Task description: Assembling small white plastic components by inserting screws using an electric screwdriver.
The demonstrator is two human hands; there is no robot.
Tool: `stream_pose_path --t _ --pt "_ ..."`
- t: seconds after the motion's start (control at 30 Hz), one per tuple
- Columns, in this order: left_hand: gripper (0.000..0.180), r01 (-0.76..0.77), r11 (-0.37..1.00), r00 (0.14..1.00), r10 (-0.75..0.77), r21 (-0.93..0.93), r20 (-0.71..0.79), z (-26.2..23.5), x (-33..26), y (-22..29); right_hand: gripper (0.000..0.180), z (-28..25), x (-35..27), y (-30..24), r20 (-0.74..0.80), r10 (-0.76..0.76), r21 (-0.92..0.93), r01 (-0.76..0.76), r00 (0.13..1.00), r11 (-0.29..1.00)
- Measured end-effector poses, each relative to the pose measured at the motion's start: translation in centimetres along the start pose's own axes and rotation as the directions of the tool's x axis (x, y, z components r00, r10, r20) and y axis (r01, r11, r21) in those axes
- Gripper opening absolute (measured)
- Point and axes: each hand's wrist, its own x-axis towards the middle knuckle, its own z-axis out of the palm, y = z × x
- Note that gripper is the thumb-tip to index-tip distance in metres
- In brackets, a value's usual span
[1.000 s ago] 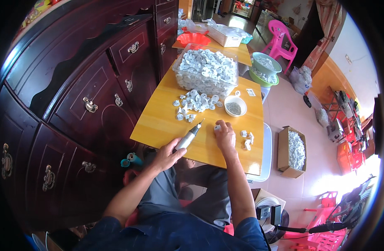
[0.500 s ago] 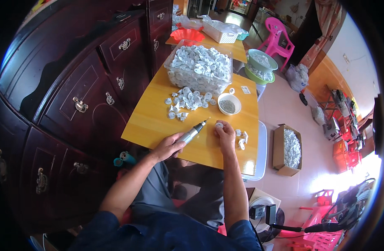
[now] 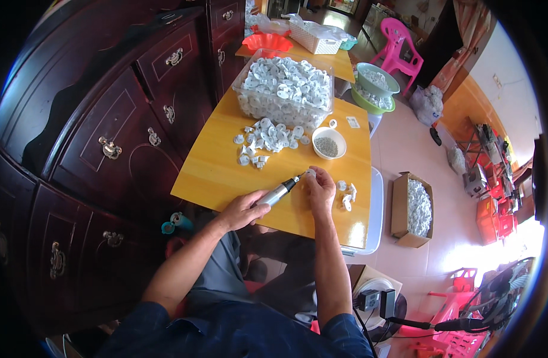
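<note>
Nearest, the left hand (image 3: 243,210) has its grip wrapped around a silver-and-black electric screwdriver (image 3: 277,196) over the yellow desk (image 3: 214,167), its long axis slanting away and rightward, bit end at or just beside the white plastic piece (image 3: 311,172) pinched in the narrow grip of the right hand (image 3: 322,189). That piece looks unfinished, and whether the few loose pieces (image 3: 347,196) just right are done cannot be told. Farther off, a bowl (image 3: 344,149) of small grey parts, a loose pile (image 3: 271,136) and a heaped clear tub (image 3: 323,117) suggest much is left.
</note>
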Motion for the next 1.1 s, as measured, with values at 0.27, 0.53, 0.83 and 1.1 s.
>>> stream_pose_path --t 0.27,0.53,0.83,1.1 --pt "0.052 0.043 0.998 0.999 -0.042 0.043 -0.022 0.0 0.0 0.1 0.022 0.5 -0.4 -0.1 -0.037 -0.032 -0.099 0.029 0.999 0.995" --pt "0.054 0.029 0.998 0.999 -0.028 0.054 -0.016 0.0 0.0 0.5 0.022 0.4 -0.5 0.0 -0.037 -0.061 -0.149 0.055 0.997 0.987" --pt "0.048 0.01 0.999 0.998 -0.007 0.035 -0.062 0.2 0.3 -0.3 0.023 0.1 -0.4 0.7 0.005 -0.151 -0.182 0.149 0.989 0.972" --pt "0.053 0.038 0.999 0.999 -0.038 0.03 -0.009 0.0 0.1 0.4 0.022 0.6 -1.0 -0.5 0.0 -0.221 -0.285 0.211 0.975 0.935"
